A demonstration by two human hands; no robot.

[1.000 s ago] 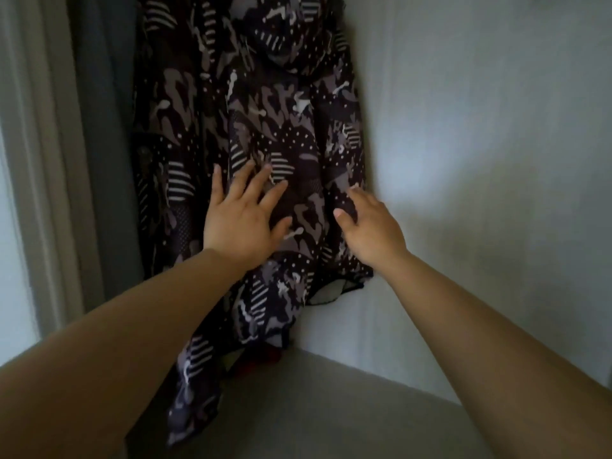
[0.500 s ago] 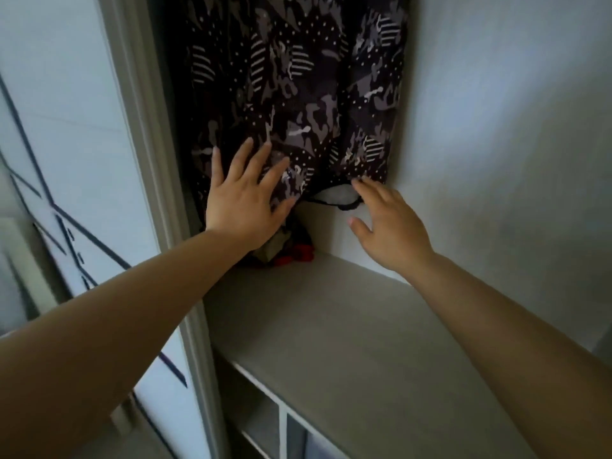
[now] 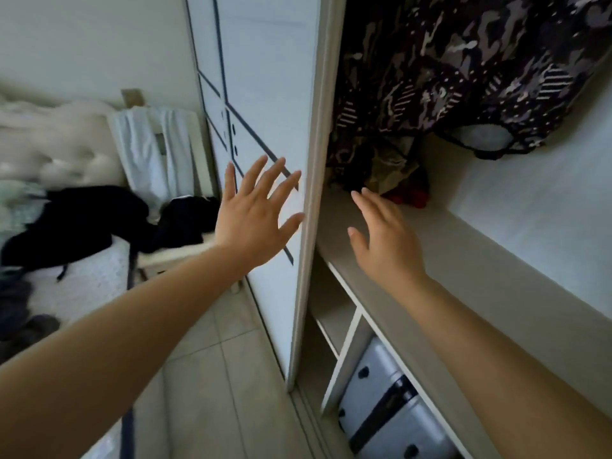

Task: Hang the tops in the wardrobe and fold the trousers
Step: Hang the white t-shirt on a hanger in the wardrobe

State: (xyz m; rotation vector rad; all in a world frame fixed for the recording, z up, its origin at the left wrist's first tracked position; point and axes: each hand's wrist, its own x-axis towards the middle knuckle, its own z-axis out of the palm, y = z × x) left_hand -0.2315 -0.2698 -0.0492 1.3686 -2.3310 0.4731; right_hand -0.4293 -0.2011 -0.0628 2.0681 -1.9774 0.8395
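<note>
A dark camouflage-patterned top hangs inside the wardrobe at the upper right, its hem above the grey shelf. My left hand is spread open in front of the white sliding door, holding nothing. My right hand hovers open over the shelf, below the top and apart from it. Dark clothes lie in a heap on the bed at the left.
A red and olive bundle sits at the back of the shelf under the top. A grey suitcase stands in the compartment below. A white chair stands beside the bed. Tiled floor lies between bed and wardrobe.
Both hands have come off the hanging top and drawn back. My view has swung left and down, bringing the door, bed and floor into sight.
</note>
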